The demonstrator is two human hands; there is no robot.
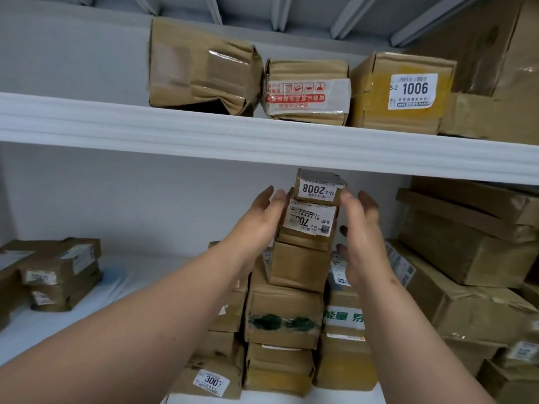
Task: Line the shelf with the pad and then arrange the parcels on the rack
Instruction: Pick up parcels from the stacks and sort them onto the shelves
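Cardboard parcels stand in a narrow tower at the centre of the frame, on the lower shelf (pixel 87 322), whose white surface may be the pad, though I cannot tell. The tower reaches almost to the underside of the upper shelf (pixel 204 129), likely to save room between the low pile (pixel 55 272) at the left and the big cartons (pixel 466 258) at the right. Its top box (pixel 319 185), labelled 2008, sits slightly askew on the 7002 box (pixel 309 223), so the stack looks prone to tipping.

Both hands flank those two boxes as if to steady or square them. The left hand (pixel 259 217) has straight fingers lying against, or just beside, the left face of the 7002 box; contact is not certain. The right hand (pixel 361 228) is open too, fingers spread and relaxed, close to the right side, gripping nothing. More parcels, including the 1006 box (pixel 402 94), line the upper shelf.
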